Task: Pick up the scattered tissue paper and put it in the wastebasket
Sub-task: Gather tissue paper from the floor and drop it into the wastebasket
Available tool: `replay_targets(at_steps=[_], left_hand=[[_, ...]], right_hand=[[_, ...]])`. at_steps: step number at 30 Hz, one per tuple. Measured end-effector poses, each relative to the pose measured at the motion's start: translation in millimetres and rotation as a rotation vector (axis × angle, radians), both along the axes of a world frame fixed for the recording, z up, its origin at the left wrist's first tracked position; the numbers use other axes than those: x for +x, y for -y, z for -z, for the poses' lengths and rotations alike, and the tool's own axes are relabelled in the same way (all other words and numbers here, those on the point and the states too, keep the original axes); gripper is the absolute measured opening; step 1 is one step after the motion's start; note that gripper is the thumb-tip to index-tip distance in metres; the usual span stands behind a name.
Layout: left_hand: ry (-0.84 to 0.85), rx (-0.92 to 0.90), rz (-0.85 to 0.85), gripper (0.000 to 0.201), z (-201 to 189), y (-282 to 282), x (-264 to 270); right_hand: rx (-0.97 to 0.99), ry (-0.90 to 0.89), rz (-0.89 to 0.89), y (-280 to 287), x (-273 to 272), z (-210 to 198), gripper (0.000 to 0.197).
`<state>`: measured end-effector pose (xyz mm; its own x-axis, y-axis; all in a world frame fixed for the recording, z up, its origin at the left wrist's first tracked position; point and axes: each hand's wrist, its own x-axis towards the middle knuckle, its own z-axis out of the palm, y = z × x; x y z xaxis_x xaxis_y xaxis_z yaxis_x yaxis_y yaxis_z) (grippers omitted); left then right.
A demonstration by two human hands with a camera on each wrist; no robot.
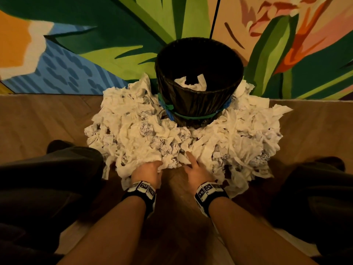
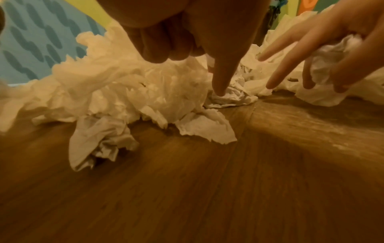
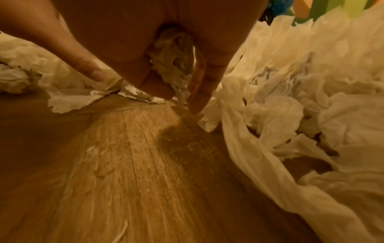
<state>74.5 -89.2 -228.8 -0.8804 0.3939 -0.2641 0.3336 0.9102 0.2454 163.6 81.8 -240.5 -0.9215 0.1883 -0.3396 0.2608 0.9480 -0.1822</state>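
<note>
Low centre of the head view, both hands dig into the tissue paper pile (image 1: 133,131) ringing the black wastebasket (image 1: 198,104): left hand (image 1: 146,172) fingers curled into tissue, right hand (image 1: 196,172) cupping a crumpled wad, gathering a load

Dim, warm amber light; the head view bends strongly at its edges. Both wrist views are soft and motion-blurred, with shadow darkening the floor (image 2: 187,189) toward their lower corners.

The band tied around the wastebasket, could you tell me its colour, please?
Green, beside blue wrapping, on the black wastebasket; the band shows best in the head view.
</note>
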Motion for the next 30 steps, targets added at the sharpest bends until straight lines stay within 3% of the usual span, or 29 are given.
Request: replay_targets(at_steps=[3,6,11,14,17,20,24,27,30], left_hand=[[0.000,0.001,-0.005,0.026,-1.2,-0.5,-3.2],[-0.004,0.124,-0.040,0.024,-0.7,-0.8,-1.8],[0.026,0.374,-0.148,0.020,-6.9,-1.6,6.2],[0.036,0.469,-0.189,0.023,-11.7,0.1,5.9],[0.065,0.506,-0.259,0.022,-16.5,0.6,4.6],[0.158,0.558,-0.323,0.012,-22.8,0.4,1.6],[0.191,0.660,-0.278,0.038,-38.3,-4.3,0.7],[0.186,0.686,-0.283,0.035,-48.0,-8.6,-2.7],[0.064,0.698,-0.256,0.027,-64.6,-15.6,-6.2]], right_hand=[[-0.020,0.109,0.028,-1.8,-3.0,4.3,0.067],[-0.068,0.156,0.084,-3.3,-3.8,6.9,0.057],[-0.256,-0.048,0.379,-2.8,-5.9,-7.3,0.027],[-0.429,-0.154,0.612,-8.9,-12.9,-24.8,0.031],[-0.530,-0.192,0.743,-19.2,-19.2,-45.5,0.007],[-0.628,-0.234,0.856,-28.5,-21.3,-59.2,0.013],[-0.671,-0.279,0.861,-35.6,-20.2,-74.1,0.011],[-0.684,-0.305,0.879,-38.9,-21.6,-79.0,0.014],[-0.687,-0.331,0.843,-38.8,-26.0,-82.6,0.013]])
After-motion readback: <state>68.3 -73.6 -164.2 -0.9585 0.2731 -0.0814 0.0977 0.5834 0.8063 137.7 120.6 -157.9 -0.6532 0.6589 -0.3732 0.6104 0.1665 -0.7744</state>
